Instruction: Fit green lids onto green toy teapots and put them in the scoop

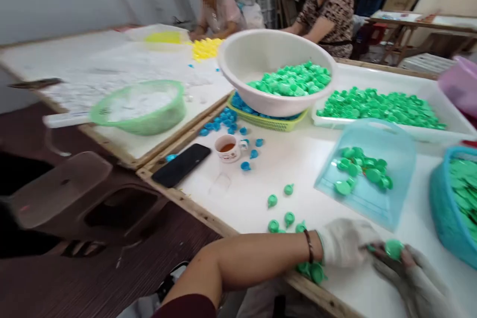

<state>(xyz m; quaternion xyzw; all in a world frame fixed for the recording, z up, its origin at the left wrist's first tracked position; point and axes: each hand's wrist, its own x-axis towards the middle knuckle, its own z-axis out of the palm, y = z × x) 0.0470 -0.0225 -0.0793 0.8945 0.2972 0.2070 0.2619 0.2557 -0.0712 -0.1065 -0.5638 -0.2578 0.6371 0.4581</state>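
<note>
My right hand (pixel 413 273), in a greyish glove with bare fingertips, is closed on a small round green plastic cup (pixel 394 249), held between thumb and fingers over the table. My left hand (pixel 350 243), in a white glove and blurred, meets it from the left. Its fingers are pinched together at a small bit of green plastic (pixel 370 248); whether that belongs to the same cup I cannot tell. Under my left forearm lie several green plastic pieces (pixel 316 273) by the table edge. More loose green pieces (pixel 289 218) are scattered beyond the wrist.
A blue scoop (pixel 400 159) with green pieces lies ahead, beside a blue basket (pixel 439 208) of green discs. Farther back are a white basin (pixel 238 59), a white tray (pixel 391 134), a mug (pixel 228 155) and a phone (pixel 182 165). Two people work across the table.
</note>
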